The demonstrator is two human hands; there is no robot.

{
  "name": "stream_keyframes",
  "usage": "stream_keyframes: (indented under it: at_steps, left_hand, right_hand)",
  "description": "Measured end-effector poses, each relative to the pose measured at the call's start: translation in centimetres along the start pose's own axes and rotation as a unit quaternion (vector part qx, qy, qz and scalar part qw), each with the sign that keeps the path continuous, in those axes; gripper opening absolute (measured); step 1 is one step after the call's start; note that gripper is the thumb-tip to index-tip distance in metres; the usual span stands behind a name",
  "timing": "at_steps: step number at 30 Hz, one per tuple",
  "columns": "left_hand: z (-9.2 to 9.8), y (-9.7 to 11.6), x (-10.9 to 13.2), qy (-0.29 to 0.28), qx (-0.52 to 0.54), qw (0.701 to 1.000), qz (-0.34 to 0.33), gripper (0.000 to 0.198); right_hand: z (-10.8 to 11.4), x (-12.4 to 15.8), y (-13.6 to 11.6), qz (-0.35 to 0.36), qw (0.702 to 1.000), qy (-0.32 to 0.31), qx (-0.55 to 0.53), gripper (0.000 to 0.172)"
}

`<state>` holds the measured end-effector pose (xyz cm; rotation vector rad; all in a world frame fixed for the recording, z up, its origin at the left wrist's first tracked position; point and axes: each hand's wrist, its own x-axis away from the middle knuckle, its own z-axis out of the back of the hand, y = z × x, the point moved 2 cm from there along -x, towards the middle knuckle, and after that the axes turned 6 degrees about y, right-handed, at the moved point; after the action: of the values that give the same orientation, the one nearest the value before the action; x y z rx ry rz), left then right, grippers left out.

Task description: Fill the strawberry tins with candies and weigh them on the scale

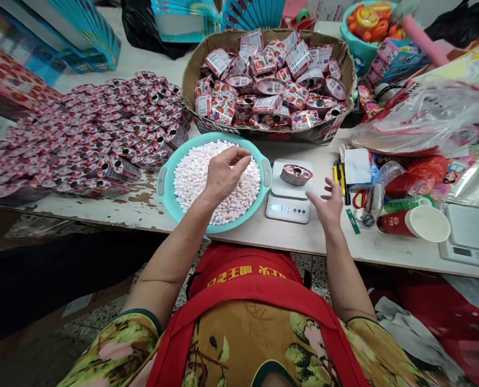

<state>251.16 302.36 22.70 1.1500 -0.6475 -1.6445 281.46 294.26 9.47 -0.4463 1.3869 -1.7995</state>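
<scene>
Head view: left hand [225, 172] over teal basin [164, 185] of small white-pink candies [191, 177], fingertips bunched against thumb as for pinch; any pellet between them too small to tell. Right hand [328, 207] spread, empty, hovers just beside digital scale [288, 207]. Strawberry-print cup [296, 174] sits on scale plate, opening up. Basin just beside scale, likely for short reach. Cardboard tray [191, 75] of same cups behind.

Basin [165, 185] w/ candies [191, 177] at table [263, 236] front, scale [288, 209] just R of it, tin [296, 174] on scale; box [189, 80] behind both, tin pile [82, 134] to L
</scene>
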Motion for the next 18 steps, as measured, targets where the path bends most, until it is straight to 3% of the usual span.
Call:
stream_keyframes:
  at_steps: [2,4,9,12,14,16,18]
  left_hand:
    - [-0.6,0.2,0.2,0.001,0.047,0.999,0.019,0.017]
    - [-1.0,0.3,0.6,0.011,0.086,0.996,0.031,0.016]
    - [-0.5,-0.1,0.7,0.061,0.224,0.966,0.118,0.019]
    - [0.1,-0.4,-0.2,0.094,0.349,0.908,0.211,0.031]
    - [0.2,-0.4,-0.8,0.087,0.432,0.855,0.273,0.039]
    - [0.3,-0.3,-1.1,0.068,0.498,0.800,0.328,0.045]
    - [0.5,-0.4,-1.2,0.074,0.548,0.749,0.365,0.047]
  right_hand:
    - [-2.2,-1.5,-1.1,0.057,0.996,-0.022,0.069,0.070]
    - [-4.0,-2.8,-2.2,0.081,0.993,-0.048,0.077,0.058]
    - [-5.1,-4.7,-6.5,0.047,0.984,-0.109,-0.133,0.056]
    - [-5.5,-4.8,-12.2,0.058,0.964,-0.163,-0.203,0.050]
    - [-7.1,-4.1,-16.6,0.041,0.941,-0.288,-0.173,0.047]
    - [-9.2,-2.9,-20.6,0.009,0.897,-0.429,-0.109,0.046]
    - [-11.3,-2.0,-23.4,-0.012,0.859,-0.510,-0.053,0.046]
